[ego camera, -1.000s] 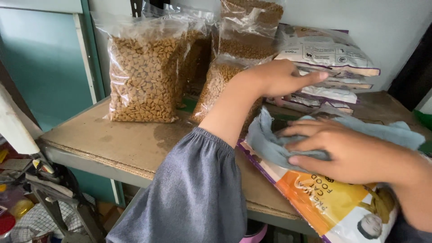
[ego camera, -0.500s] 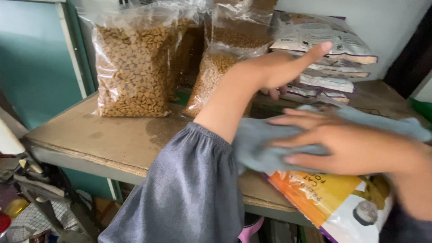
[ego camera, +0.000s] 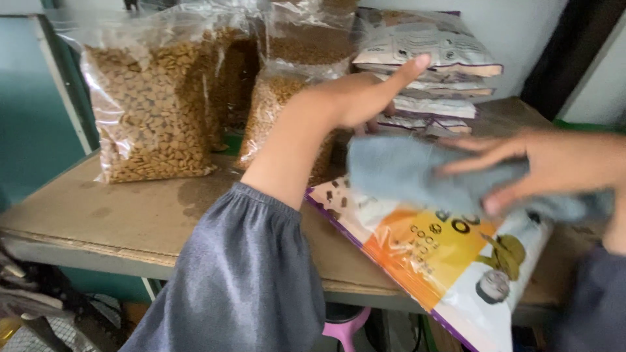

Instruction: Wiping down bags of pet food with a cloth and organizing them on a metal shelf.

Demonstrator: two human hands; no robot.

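Observation:
My right hand [ego camera: 548,166] lies with fingers spread on a grey cloth [ego camera: 417,173], thumb pinching its lower edge. The cloth rests on a flat orange-and-white printed bag [ego camera: 450,261] that lies at the table's front edge and sticks out over it. My left hand [ego camera: 362,98], in a grey sleeve, reaches across to the back, fingers stretched out, its fingertips against a stack of white flat bags [ego camera: 424,45]. It holds nothing.
Clear plastic bags of brown pellets [ego camera: 153,111] stand at the back left and middle [ego camera: 270,111] of the worn wooden table [ego camera: 117,208]. A teal wall panel [ego camera: 32,124] is on the left. Clutter and a pink stool [ego camera: 345,326] lie below the table.
My right hand has slid the grey cloth to the right across the printed bag. My left hand has stretched further toward the stack of white bags, fingers straightening.

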